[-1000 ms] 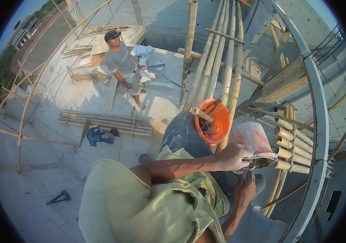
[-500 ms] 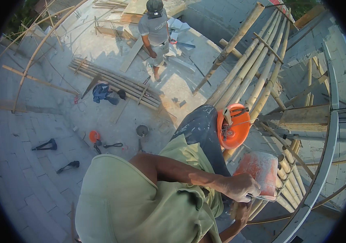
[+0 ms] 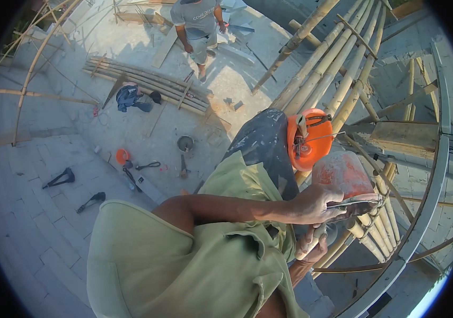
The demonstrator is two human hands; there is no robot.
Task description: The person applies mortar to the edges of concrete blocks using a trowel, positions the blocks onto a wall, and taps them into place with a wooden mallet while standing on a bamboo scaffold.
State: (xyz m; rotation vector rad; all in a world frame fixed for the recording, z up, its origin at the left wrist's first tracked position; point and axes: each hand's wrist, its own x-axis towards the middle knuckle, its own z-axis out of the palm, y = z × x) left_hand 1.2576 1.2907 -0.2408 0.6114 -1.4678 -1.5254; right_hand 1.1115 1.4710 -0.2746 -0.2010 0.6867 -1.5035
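My left hand (image 3: 319, 204) is closed at the rim of a red bucket (image 3: 340, 175) crusted with grey cement. The bucket is tipped, its mouth toward the lower right, and a thin metal edge shows across that mouth beside my fingers. Just below, my right hand (image 3: 311, 246) grips a tool by its pale wooden handle (image 3: 311, 241); the tool's working end is hidden. An orange bowl-shaped container (image 3: 307, 151) sits beside my leg, above the bucket in the picture, with pliers (image 3: 319, 121) and other hand tools in it.
Bamboo poles (image 3: 337, 69) run beside and below me. A curved metal rail (image 3: 429, 206) bounds the right side. Lower down, a person (image 3: 197, 29) stands near bundled poles (image 3: 147, 85). A small grey bucket (image 3: 185, 143) and an orange container (image 3: 123, 156) lie on the floor.
The bucket has tilted, its mouth turning toward the right, and both hands have moved slightly upward. The wooden handle in my right hand now shows clearly. The person below has turned and moved.
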